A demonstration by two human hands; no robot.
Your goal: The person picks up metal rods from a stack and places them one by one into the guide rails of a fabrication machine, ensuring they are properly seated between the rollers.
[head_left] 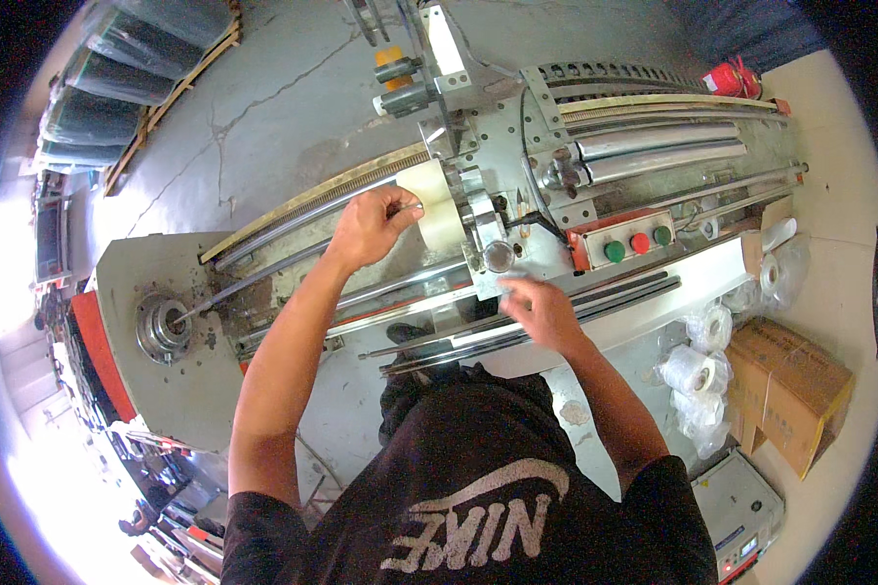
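Two things draw my eye at this long machine point(190, 390): the left hand point(371, 229), and the cream, sleeve-like piece point(435, 193) at its two o'clock, just beside the metal carriage point(502, 122). That hand's fingers curl in toward the thumb by the piece's near edge; I can't tell from here whether they pinch it or anything else. A steel rod point(263, 277) runs away toward eight o'clock, to the round chuck point(163, 328). Blurred, the right hand point(544, 314) has its fingers loosely bent and parted, with nothing visible in its grasp; the silver knob point(498, 256) lies near, at its eleven o'clock, and the button box point(595, 236) sits between one and two o'clock. I'd judge the step in hand to be adjusting or loosening the cream piece by touch. The next move would seem to call for a sure hold on its edge with the left, and the right kept clear of the carriage unless the knob needs turning.
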